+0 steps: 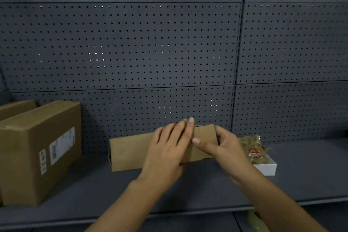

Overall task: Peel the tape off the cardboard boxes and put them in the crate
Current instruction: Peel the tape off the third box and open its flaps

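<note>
A large brown cardboard box with white labels [37, 149] stands at the left of the grey shelf [301, 175]. The long flat brown cardboard box [130, 153] lies mid-shelf; the left hand [167, 149] rests flat, fingers straight, while the right hand [219, 144] seemingly pinches its flap, beside a white tray of crumpled tape [263, 164]

Plain brown cardboard box [131, 153], brown carton [37, 149] with white barcode labels, dark grey perforated pegboard [131, 43], white tray [267, 168]
</note>
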The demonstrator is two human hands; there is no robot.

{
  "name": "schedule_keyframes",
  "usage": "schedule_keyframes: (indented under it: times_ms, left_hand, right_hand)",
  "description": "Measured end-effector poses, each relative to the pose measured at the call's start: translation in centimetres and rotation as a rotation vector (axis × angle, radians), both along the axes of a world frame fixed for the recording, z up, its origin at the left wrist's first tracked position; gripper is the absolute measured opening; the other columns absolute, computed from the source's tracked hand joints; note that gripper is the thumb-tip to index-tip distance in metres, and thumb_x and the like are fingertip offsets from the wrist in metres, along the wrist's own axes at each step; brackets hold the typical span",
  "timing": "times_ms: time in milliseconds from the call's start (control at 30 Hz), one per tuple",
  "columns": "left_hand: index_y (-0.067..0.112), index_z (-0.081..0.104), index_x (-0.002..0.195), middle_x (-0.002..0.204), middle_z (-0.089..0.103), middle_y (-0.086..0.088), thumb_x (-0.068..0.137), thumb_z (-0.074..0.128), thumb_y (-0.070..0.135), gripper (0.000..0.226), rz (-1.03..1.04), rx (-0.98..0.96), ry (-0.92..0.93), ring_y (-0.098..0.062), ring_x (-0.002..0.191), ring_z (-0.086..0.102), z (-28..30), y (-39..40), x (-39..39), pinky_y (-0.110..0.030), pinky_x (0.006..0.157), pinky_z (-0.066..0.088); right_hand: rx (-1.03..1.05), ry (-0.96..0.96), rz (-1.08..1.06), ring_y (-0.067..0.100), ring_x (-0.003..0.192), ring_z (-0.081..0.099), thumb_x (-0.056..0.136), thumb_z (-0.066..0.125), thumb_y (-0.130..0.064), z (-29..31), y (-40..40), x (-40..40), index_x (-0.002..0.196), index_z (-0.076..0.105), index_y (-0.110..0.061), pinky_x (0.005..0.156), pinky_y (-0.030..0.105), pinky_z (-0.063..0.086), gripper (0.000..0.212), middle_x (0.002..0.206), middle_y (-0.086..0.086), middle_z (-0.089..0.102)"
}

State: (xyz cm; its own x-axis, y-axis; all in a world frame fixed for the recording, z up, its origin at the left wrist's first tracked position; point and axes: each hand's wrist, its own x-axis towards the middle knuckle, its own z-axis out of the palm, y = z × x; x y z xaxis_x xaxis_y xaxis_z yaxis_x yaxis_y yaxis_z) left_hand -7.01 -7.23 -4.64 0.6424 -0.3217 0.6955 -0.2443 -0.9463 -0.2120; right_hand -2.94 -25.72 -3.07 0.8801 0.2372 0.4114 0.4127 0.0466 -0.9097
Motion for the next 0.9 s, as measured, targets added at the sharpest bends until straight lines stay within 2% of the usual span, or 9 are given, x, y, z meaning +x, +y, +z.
schedule_keyframes:
  times_ms: [100, 267, 367, 433, 500, 633, 700, 767, 900]
  left_hand:
    - [0.02, 0.012, 0.167, 0.159, 0.041, -0.005, 0.066, 0.087, 0.052, 0.129, -0.023, 0.097, 0.053, -0.027, 0.133, 0.049, 0.6, 1.6, -0.4, -0.044, 0.111, 0.042]
    - [0.031, -0.004, 0.166, 0.16, 0.039, 0.001, 0.063, 0.073, 0.084, 0.139, 0.171, 0.156, 0.176, -0.026, 0.143, 0.043, 2.4, 6.7, -2.2, -0.056, 0.123, 0.027]
    - [0.054, -0.014, 0.159, 0.161, 0.027, 0.024, 0.075, 0.076, 0.073, 0.125, 0.033, -0.17, 0.451, -0.007, 0.148, 0.032, 3.4, 9.9, -3.4, -0.039, 0.125, 0.025]
    - [0.061, 0.006, 0.157, 0.155, 0.031, 0.038, 0.076, 0.082, 0.066, 0.111, -0.167, -0.468, 0.566, 0.008, 0.147, 0.029, 3.1, 11.2, -3.8, -0.032, 0.121, 0.028]
    - [0.056, 0.025, 0.156, 0.155, 0.034, 0.038, 0.081, 0.082, 0.061, 0.094, -0.285, -0.608, 0.595, 0.013, 0.146, 0.028, 1.8, 11.4, -3.8, -0.032, 0.122, 0.028]
    - [0.046, 0.04, 0.15, 0.158, 0.036, 0.032, 0.093, 0.075, 0.044, 0.068, -0.364, -0.736, 0.502, 0.006, 0.149, 0.029, -1.0, 10.3, -3.1, -0.033, 0.122, 0.027]
    - [0.038, 0.042, 0.145, 0.155, 0.04, 0.033, 0.092, 0.076, 0.036, 0.063, -0.392, -0.782, 0.471, 0.006, 0.147, 0.033, -1.6, 9.3, -2.7, -0.024, 0.119, 0.03]
    - [0.033, 0.046, 0.141, 0.148, 0.048, 0.031, 0.089, 0.077, 0.031, 0.061, -0.427, -0.835, 0.431, 0.005, 0.141, 0.042, -2.1, 8.1, -2.6, -0.014, 0.113, 0.036]
    - [0.047, 0.047, 0.137, 0.145, 0.051, 0.025, 0.091, 0.078, 0.04, 0.056, -0.484, -0.844, 0.331, -0.002, 0.138, 0.048, -2.6, 6.1, -2.7, -0.011, 0.106, 0.038]
  right_hand:
    - [0.146, 0.039, 0.003, 0.025, 0.105, 0.071, 0.084, 0.081, -0.03, -2.0, -2.6, 1.5, 0.113, 0.07, -0.01, 0.088, 0.037, 0.056, 0.037, 0.108, 0.007, 0.077]
    - [0.319, 0.184, -0.011, 0.012, 0.093, 0.068, 0.039, 0.096, -0.068, -4.1, -6.1, 4.9, 0.111, 0.067, -0.007, 0.084, 0.031, 0.05, 0.098, 0.101, 0.0, 0.076]
    - [0.464, 0.261, -0.018, 0.022, 0.1, 0.062, 0.045, 0.099, -0.054, -5.3, -7.5, 7.2, 0.102, 0.07, -0.01, 0.09, 0.038, 0.05, 0.078, 0.101, 0.003, 0.073]
    - [0.549, 0.298, 0.0, 0.027, 0.102, 0.059, 0.065, 0.09, -0.038, -5.8, -8.1, 8.0, 0.098, 0.069, -0.011, 0.085, 0.036, 0.056, 0.048, 0.1, 0.006, 0.071]
    - [0.54, 0.307, -0.001, 0.026, 0.098, 0.061, 0.063, 0.092, -0.039, -6.1, -8.0, 8.4, 0.098, 0.067, -0.011, 0.077, 0.032, 0.06, 0.052, 0.098, 0.006, 0.071]
    - [0.458, 0.237, -0.077, 0.023, 0.095, 0.061, 0.055, 0.094, -0.057, -6.1, -6.9, 7.8, 0.099, 0.067, -0.012, 0.087, 0.038, 0.051, 0.069, 0.094, 0.001, 0.073]
    - [0.419, 0.195, -0.166, 0.025, 0.1, 0.061, 0.08, 0.082, -0.051, -6.3, -6.6, 7.6, 0.101, 0.068, -0.013, 0.096, 0.045, 0.052, 0.046, 0.097, 0.0, 0.073]
    - [0.296, 0.149, -0.302, 0.023, 0.113, 0.063, 0.098, 0.065, -0.047, -6.2, -6.3, 7.3, 0.114, 0.068, -0.019, 0.106, 0.053, 0.051, 0.032, 0.113, 0.0, 0.072]
    - [-0.084, 0.073, -0.593, 0.035, 0.137, 0.043, 0.106, 0.041, -0.054, -6.2, -5.6, 6.5, 0.144, 0.048, -0.011, 0.115, 0.058, 0.037, 0.058, 0.15, 0.015, 0.044]
